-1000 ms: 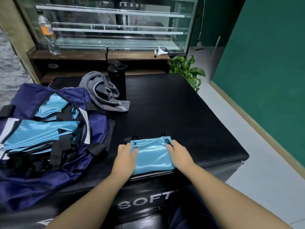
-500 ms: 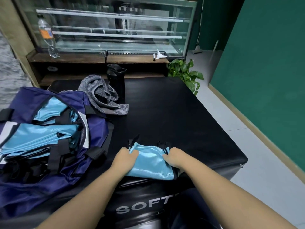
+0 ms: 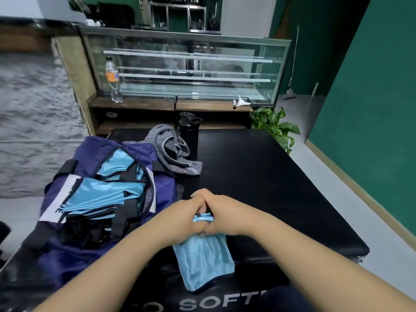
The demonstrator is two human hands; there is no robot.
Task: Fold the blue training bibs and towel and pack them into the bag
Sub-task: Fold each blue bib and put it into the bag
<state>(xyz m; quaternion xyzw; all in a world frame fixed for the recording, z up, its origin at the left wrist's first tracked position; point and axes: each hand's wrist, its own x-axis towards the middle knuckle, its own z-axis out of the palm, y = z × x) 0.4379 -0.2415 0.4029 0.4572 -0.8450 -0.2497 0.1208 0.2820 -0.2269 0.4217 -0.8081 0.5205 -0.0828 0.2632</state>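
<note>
I see left hand and right hand both gripping folded bib at the mat near edge; bag lies left.

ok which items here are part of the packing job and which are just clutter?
Job: folded shiny light-blue bib held by left hand and right hand; navy duffel bag holding more bibs; grey knit towel.
Clutter: black flask; clear plastic bottle; potted plant.

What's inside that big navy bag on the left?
The open navy bag holds several shiny blue bibs, lying across each other under the bag's black straps. Whatever lies beneath them, deeper in the bag, is covered and cannot be seen.
</note>
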